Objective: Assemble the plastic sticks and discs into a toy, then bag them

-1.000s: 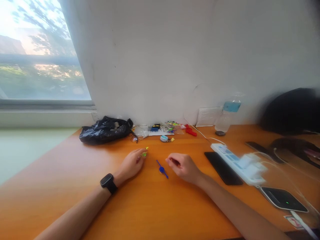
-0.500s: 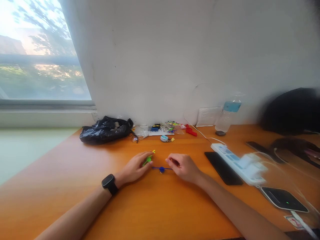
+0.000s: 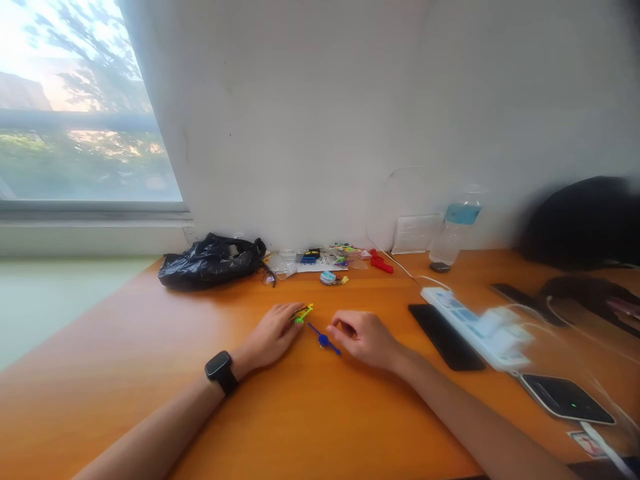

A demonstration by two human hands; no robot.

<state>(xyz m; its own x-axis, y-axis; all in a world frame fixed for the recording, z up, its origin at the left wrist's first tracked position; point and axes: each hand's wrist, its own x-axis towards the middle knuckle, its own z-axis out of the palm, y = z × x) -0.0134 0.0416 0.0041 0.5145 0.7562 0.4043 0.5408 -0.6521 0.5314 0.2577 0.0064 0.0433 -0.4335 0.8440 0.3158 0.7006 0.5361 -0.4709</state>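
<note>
My left hand rests on the orange desk, a black watch on its wrist, fingers closed on a small green-and-yellow plastic piece that sticks out past the fingertips. A small blue plastic piece, a thin rod with a round middle, lies on the desk between my two hands. My right hand sits just right of it with fingers curled together, fingertips close to the blue piece's right end; whether it holds anything is unclear.
A black plastic bag and a scatter of small coloured parts lie by the wall. To the right are a water bottle, a white power strip, a dark phone and a black device.
The blue piece has turned from lying level to slanting down to the right. My left hand shifted slightly, the green-yellow piece still at its fingertips. My right hand edged left.
</note>
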